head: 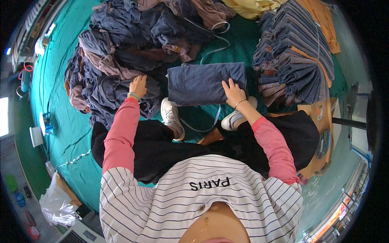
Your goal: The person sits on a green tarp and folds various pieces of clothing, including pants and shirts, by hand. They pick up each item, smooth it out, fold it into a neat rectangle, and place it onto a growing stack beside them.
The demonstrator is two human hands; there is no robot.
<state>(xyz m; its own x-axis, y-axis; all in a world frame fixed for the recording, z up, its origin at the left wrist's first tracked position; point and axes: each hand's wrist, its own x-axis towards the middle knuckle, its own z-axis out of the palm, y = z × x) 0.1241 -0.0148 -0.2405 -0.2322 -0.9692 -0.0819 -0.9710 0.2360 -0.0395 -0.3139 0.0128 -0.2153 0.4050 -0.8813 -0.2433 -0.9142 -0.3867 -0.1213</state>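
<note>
A dark blue-grey cloth [200, 85], folded into a flat rectangle, lies before my feet. My right hand [234, 92] rests on its right end with the fingers spread. At the pile's near edge, my left hand [139, 86] touches or hovers over loose blue-grey cloth [112, 91]; its fingers are partly curled, and whether they grip fabric cannot be told. That heap [127, 33] of crumpled blue-grey and dusty-pink cloths spreads away to the far left. On the right, folded cloths stand packed in a long leaning row [301, 57], an orange piece among them.
Green sheeting [70, 127] covers the surface under me. A pale strap [223, 42] runs from the heap past the folded cloth. Beside my right knee stands a cardboard box [316, 109]. Yellow cloth [255, 7] lies at the far side, and a white plastic bag [57, 200] at lower left.
</note>
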